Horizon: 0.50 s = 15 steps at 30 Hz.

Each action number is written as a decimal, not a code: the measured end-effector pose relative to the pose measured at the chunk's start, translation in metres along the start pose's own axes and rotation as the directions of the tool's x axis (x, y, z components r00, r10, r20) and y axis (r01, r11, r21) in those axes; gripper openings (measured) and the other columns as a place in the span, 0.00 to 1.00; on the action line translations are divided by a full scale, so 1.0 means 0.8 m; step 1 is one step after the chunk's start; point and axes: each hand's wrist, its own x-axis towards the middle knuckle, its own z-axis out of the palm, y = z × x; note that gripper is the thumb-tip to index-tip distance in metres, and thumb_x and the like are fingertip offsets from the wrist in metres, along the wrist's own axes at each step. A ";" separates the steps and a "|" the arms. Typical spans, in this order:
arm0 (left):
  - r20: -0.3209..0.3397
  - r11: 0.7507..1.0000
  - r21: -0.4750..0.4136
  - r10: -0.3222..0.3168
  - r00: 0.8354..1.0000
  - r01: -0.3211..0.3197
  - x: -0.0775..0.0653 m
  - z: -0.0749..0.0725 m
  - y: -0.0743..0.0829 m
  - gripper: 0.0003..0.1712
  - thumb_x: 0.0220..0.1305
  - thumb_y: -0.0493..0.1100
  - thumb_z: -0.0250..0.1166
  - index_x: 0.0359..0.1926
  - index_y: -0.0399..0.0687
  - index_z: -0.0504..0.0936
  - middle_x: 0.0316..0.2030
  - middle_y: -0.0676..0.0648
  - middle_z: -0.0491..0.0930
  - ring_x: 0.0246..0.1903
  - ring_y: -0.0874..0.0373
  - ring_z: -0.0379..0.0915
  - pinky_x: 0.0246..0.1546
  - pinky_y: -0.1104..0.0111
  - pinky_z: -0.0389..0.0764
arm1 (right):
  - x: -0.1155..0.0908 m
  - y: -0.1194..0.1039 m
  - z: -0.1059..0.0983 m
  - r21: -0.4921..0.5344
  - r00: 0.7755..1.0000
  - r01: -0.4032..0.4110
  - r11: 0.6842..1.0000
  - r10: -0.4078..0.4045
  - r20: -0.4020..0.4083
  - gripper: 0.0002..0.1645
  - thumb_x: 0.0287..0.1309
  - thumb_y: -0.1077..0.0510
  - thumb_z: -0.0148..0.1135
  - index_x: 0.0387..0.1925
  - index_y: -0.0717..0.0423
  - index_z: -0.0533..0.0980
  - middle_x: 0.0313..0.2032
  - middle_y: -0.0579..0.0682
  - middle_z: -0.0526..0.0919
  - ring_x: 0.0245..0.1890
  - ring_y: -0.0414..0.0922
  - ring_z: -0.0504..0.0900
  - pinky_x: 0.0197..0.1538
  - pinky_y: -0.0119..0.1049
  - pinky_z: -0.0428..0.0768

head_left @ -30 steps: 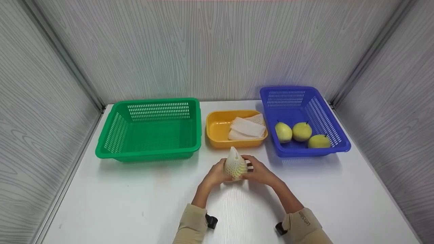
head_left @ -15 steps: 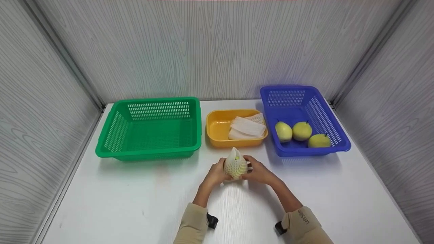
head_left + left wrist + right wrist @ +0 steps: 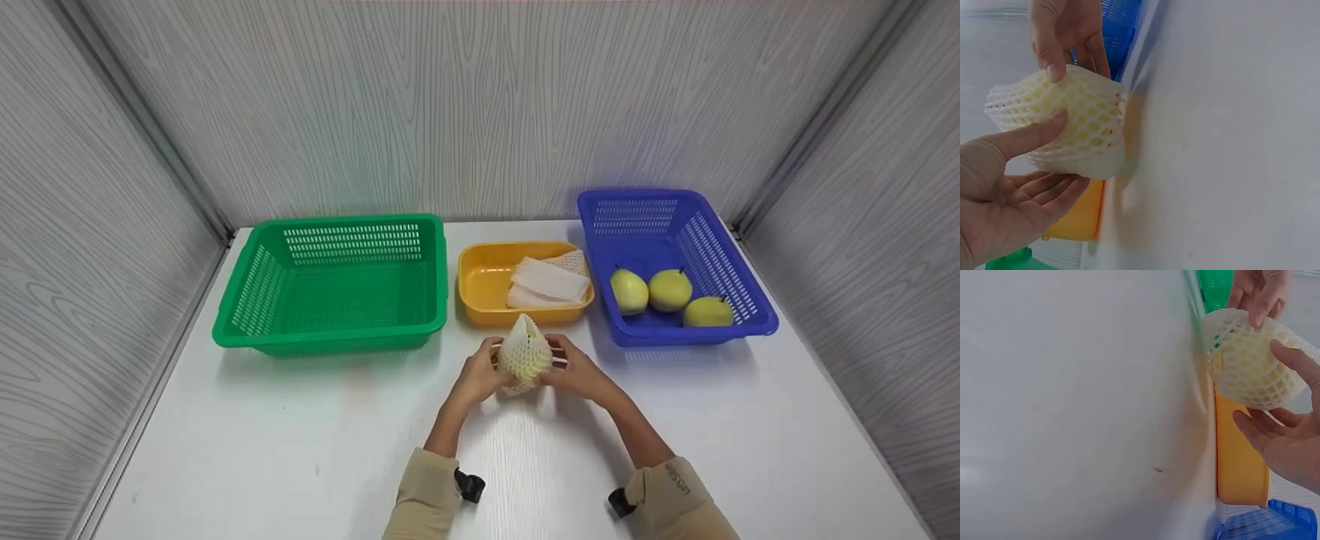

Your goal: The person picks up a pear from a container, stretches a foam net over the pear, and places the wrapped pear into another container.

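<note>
head view: we look down on a white table (image 3: 315,442) against a grained wall (image 3: 420,112), with three containers along the back.
green basket (image 3: 330,339): on the left, slotted sides, just beside the tub.
tub (image 3: 484,318): orange, between the two baskets and right beyond the hands; we see folded nets (image 3: 549,282) heaped in its right part.
blue basket (image 3: 637,247): on the right, close by the tub; we cannot tell whether they touch. three yellow-green pears (image 3: 670,291) lie in its near part, stems showing.
white net (image 3: 523,364): around a pear (image 3: 535,363), held over the table in front of the tub; its pointed top stands above the fruit and its other end reaches past it towards us.
left hand (image 3: 477,375): thumb on the near side of the net, fingers curved along its far side; we see it gripping lightly.
right hand (image 3: 579,373): thumb likewise on the near side, fingers slightly parted behind, gripping net and fruit from the other flank.
sleeves (image 3: 426,480): beige, with black straps (image 3: 471,487) at the cuffs.
</note>
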 end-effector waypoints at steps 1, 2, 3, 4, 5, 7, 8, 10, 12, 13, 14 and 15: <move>-0.003 0.999 -0.036 -0.002 1.000 0.002 0.000 -0.001 0.001 0.39 0.49 0.32 0.69 0.61 0.37 0.60 0.57 0.37 0.69 0.55 0.47 0.66 0.52 0.58 0.69 | -0.002 -0.006 0.000 0.030 1.000 -0.002 1.000 0.002 -0.007 0.41 0.48 0.68 0.65 0.62 0.69 0.56 0.58 0.68 0.61 0.57 0.63 0.63 0.54 0.52 0.68; -0.006 0.997 -0.072 -0.009 1.000 0.009 0.000 -0.002 0.002 0.39 0.49 0.33 0.69 0.61 0.37 0.59 0.57 0.37 0.68 0.55 0.47 0.66 0.51 0.58 0.70 | -0.003 -0.011 0.000 0.049 1.000 0.004 0.999 -0.003 -0.020 0.41 0.48 0.68 0.64 0.62 0.70 0.55 0.58 0.68 0.61 0.56 0.63 0.63 0.54 0.51 0.69; -0.009 0.994 -0.112 -0.011 1.000 0.010 0.000 -0.002 0.004 0.39 0.50 0.33 0.69 0.61 0.37 0.58 0.57 0.37 0.68 0.55 0.47 0.66 0.50 0.59 0.71 | -0.005 -0.015 0.000 0.070 0.999 0.007 0.998 -0.005 -0.035 0.40 0.49 0.67 0.64 0.62 0.70 0.55 0.57 0.68 0.61 0.56 0.63 0.64 0.53 0.49 0.70; -0.013 0.988 -0.155 -0.012 1.000 0.010 0.000 -0.002 0.004 0.39 0.50 0.34 0.68 0.60 0.36 0.58 0.57 0.37 0.68 0.54 0.46 0.67 0.49 0.59 0.72 | -0.005 -0.016 0.000 0.084 0.999 0.016 0.996 -0.012 -0.050 0.40 0.50 0.67 0.64 0.62 0.70 0.55 0.57 0.67 0.61 0.55 0.63 0.64 0.51 0.47 0.71; -0.017 0.980 -0.198 -0.012 1.000 0.008 0.000 -0.002 0.005 0.39 0.50 0.35 0.68 0.60 0.36 0.57 0.57 0.36 0.68 0.53 0.46 0.68 0.48 0.60 0.73 | -0.004 -0.014 -0.001 0.108 0.998 0.009 0.994 -0.002 -0.066 0.40 0.50 0.66 0.64 0.62 0.69 0.56 0.57 0.66 0.62 0.55 0.62 0.65 0.50 0.45 0.72; -0.023 0.958 -0.288 -0.016 1.000 0.008 0.000 -0.001 0.007 0.38 0.51 0.35 0.68 0.59 0.37 0.57 0.56 0.37 0.68 0.51 0.46 0.69 0.47 0.61 0.74 | -0.002 -0.010 -0.001 0.148 0.995 0.010 0.989 0.006 -0.102 0.40 0.51 0.64 0.65 0.62 0.67 0.56 0.56 0.64 0.62 0.55 0.60 0.66 0.49 0.42 0.73; -0.028 0.944 -0.331 -0.015 1.000 0.005 0.000 -0.001 0.008 0.38 0.51 0.35 0.68 0.59 0.37 0.57 0.55 0.36 0.68 0.50 0.46 0.70 0.46 0.61 0.74 | 0.000 -0.008 -0.001 0.168 0.993 0.012 0.986 0.009 -0.120 0.40 0.51 0.63 0.65 0.62 0.66 0.57 0.55 0.63 0.62 0.54 0.59 0.66 0.48 0.41 0.74; -0.042 0.920 -0.392 -0.010 0.999 -0.007 0.000 -0.001 0.010 0.37 0.52 0.36 0.68 0.59 0.38 0.58 0.54 0.37 0.69 0.49 0.46 0.70 0.45 0.62 0.74 | 0.003 -0.004 -0.001 0.198 0.988 0.016 0.980 0.015 -0.153 0.40 0.51 0.62 0.66 0.62 0.64 0.57 0.56 0.61 0.63 0.54 0.57 0.67 0.47 0.39 0.74; -0.061 0.900 -0.434 0.000 0.998 -0.027 0.000 -0.002 0.013 0.36 0.52 0.36 0.68 0.58 0.37 0.59 0.53 0.36 0.70 0.48 0.45 0.70 0.45 0.62 0.74 | 0.005 -0.006 -0.001 0.222 0.982 0.022 0.975 0.020 -0.188 0.40 0.50 0.61 0.67 0.61 0.64 0.58 0.56 0.60 0.63 0.54 0.56 0.67 0.47 0.38 0.73; -0.071 0.893 -0.449 0.007 0.997 -0.038 0.000 -0.003 0.015 0.35 0.52 0.36 0.68 0.58 0.36 0.60 0.52 0.36 0.70 0.48 0.44 0.70 0.45 0.62 0.75 | 0.006 -0.008 0.000 0.231 0.979 0.026 0.973 0.022 -0.204 0.40 0.50 0.61 0.67 0.61 0.63 0.58 0.56 0.60 0.64 0.54 0.56 0.67 0.47 0.38 0.73; -0.080 0.886 -0.461 0.015 0.997 -0.051 -0.001 -0.004 0.018 0.34 0.52 0.35 0.68 0.57 0.36 0.61 0.52 0.35 0.70 0.48 0.44 0.70 0.45 0.62 0.75 | 0.007 -0.010 0.000 0.235 0.975 0.030 0.972 0.023 -0.220 0.40 0.49 0.62 0.68 0.61 0.64 0.59 0.56 0.59 0.64 0.54 0.56 0.67 0.47 0.37 0.73; -0.094 0.883 -0.464 0.034 0.995 -0.073 -0.004 -0.005 0.022 0.32 0.53 0.35 0.68 0.56 0.34 0.62 0.52 0.35 0.71 0.48 0.43 0.70 0.45 0.62 0.75 | 0.007 -0.012 0.001 0.235 0.972 0.035 0.971 0.022 -0.232 0.40 0.49 0.62 0.68 0.61 0.64 0.59 0.55 0.59 0.64 0.54 0.56 0.67 0.47 0.37 0.73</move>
